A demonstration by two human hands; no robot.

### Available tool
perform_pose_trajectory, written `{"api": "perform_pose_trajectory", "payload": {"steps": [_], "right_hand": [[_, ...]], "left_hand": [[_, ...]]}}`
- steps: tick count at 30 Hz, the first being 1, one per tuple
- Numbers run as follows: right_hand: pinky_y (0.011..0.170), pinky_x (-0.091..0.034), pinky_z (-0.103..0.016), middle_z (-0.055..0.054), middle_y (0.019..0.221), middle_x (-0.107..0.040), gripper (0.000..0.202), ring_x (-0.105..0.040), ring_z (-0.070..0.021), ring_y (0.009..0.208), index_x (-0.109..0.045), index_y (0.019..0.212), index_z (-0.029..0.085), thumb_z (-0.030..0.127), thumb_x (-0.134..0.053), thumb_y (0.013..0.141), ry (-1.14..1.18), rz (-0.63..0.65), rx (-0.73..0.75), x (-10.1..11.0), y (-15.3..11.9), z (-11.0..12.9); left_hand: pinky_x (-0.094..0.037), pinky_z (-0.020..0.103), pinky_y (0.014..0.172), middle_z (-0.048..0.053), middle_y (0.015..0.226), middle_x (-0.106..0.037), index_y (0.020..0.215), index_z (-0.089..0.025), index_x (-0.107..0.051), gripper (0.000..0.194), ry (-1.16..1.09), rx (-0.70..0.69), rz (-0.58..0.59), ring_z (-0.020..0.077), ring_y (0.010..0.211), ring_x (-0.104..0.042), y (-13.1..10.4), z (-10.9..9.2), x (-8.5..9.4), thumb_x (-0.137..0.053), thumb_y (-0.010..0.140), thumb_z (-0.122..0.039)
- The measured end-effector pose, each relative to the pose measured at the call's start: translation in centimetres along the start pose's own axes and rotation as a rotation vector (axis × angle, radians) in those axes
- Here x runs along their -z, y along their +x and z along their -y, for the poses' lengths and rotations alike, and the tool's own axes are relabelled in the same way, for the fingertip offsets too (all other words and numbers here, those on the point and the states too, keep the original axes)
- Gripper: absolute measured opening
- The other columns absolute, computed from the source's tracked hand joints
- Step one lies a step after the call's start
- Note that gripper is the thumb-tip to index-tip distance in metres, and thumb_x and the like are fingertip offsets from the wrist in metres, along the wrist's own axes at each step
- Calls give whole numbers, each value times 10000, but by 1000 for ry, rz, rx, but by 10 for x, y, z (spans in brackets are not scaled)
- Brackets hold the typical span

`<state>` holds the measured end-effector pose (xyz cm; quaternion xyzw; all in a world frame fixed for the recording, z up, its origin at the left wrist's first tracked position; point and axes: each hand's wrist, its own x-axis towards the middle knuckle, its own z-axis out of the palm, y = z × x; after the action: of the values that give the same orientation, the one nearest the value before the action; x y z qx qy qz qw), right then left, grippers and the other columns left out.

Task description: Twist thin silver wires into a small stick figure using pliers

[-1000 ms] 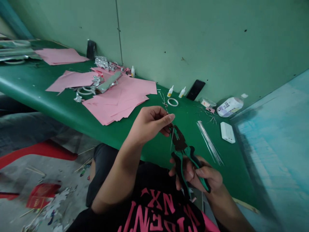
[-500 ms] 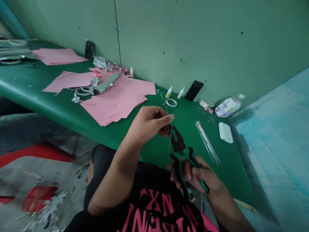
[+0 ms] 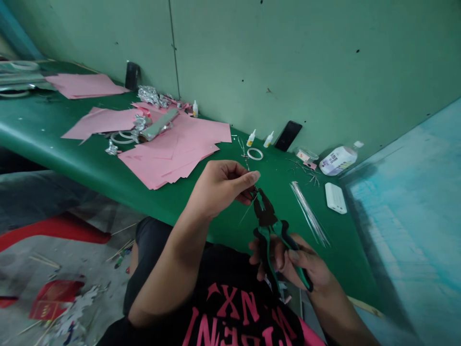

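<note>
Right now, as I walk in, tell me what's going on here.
A person is handling wire at a green table. The left hand pinches a thin, partly twisted wire. The right hand holds pliers, their jaws up by the left fingertips; whether they grip the wire is hard to tell. A bundle of straight wires lies to the right, pink sheets to the left.

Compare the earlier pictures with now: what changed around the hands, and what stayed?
The loose end of the wire swung left, from hanging nearly straight down to slanting away from the pliers. Nothing was visibly grasped or released: the left hand still pinches the wire, the right hand holds the pliers.
</note>
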<state>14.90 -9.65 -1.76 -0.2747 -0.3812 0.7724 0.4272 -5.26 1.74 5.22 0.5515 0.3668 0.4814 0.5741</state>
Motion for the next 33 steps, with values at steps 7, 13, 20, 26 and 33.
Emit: {"api": "perform_pose_trajectory", "payload": {"steps": [7, 13, 20, 26, 33], "right_hand": [[648, -558, -324, -90, 914, -705, 234, -671, -210, 808, -734, 761, 199, 417, -670, 820, 0, 28, 37, -6, 0, 4], [605, -533, -305, -103, 877, -711, 256, -671, -215, 768, -706, 706, 189, 433, -682, 779, 27, -54, -10, -14, -3, 4], [511, -500, -280, -86, 777, -698, 317, -656, -185, 615, -593, 637, 182, 445, -667, 799, 38, 32, -49, -9, 1, 6], [523, -494, -267, -89, 759, -694, 305, -675, -183, 620, -611, 659, 166, 427, -658, 808, 46, -4, -101, -11, 1, 9], [530, -518, -239, -104, 794, -723, 313, -673, -149, 599, -646, 732, 153, 446, -660, 843, 85, 30, -158, -6, 1, 8]], "left_hand": [[-541, 185, 434, 8, 569, -644, 663, -146, -618, 287, -22, -11, 14, 110, 452, -640, -1, 4, 0, -759, 787, -362], [-521, 172, 406, 2, 570, -635, 655, -145, -611, 290, 6, -14, -11, 108, 442, -636, -3, 4, 0, -757, 789, -357], [-511, 185, 387, -1, 530, -619, 646, -160, -602, 295, 48, -19, -22, 123, 427, -636, -3, 7, 2, -758, 786, -368], [-487, 185, 370, -6, 506, -608, 630, -164, -580, 306, 85, -6, -32, 136, 421, -644, -2, 7, 3, -754, 784, -364], [-460, 179, 367, -14, 501, -599, 635, -167, -575, 285, 108, -12, -16, 126, 408, -630, -2, 6, 5, -741, 795, -334]]}}
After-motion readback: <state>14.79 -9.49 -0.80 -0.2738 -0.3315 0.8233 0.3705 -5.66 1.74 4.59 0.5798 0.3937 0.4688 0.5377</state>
